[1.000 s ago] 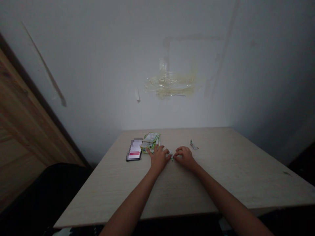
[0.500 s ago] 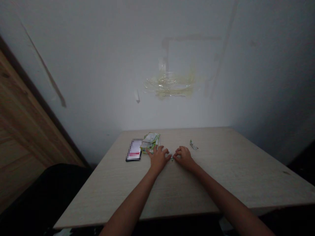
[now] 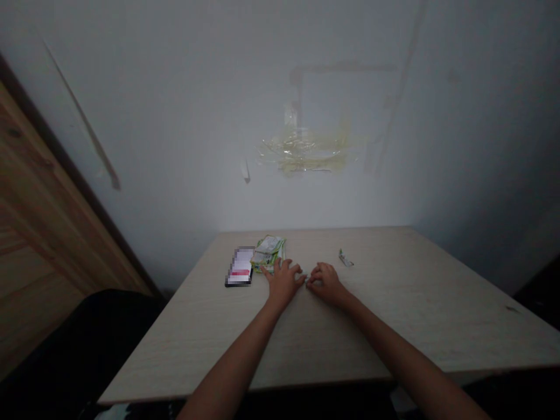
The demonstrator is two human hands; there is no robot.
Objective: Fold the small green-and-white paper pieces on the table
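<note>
A small folded strip of green-and-white wrapper (image 3: 307, 277) lies on the table between my hands, mostly covered by fingertips. My left hand (image 3: 283, 284) rests on the table with its fingers spread, the thumb reaching the strip's left side. Its other fingers are by a stack of green-and-white printed packets (image 3: 268, 251). With fingers curled and pressed together, my right hand (image 3: 328, 284) pinches the strip from the right. Another crumpled wrapper strip (image 3: 345, 258) lies beyond my right hand, apart from it.
A phone with a lit, blurred screen (image 3: 240, 267) lies left of the packets. The pale wooden table (image 3: 394, 303) ends at a grey wall (image 3: 184, 116) with yellowed tape (image 3: 312, 153). Wooden boards (image 3: 39, 192) and a dark object (image 3: 96, 326) stand at the left.
My fingertips have closed in on the small strip, and less of it shows. The right fingers have shifted slightly. The whole view has moved a little.
</note>
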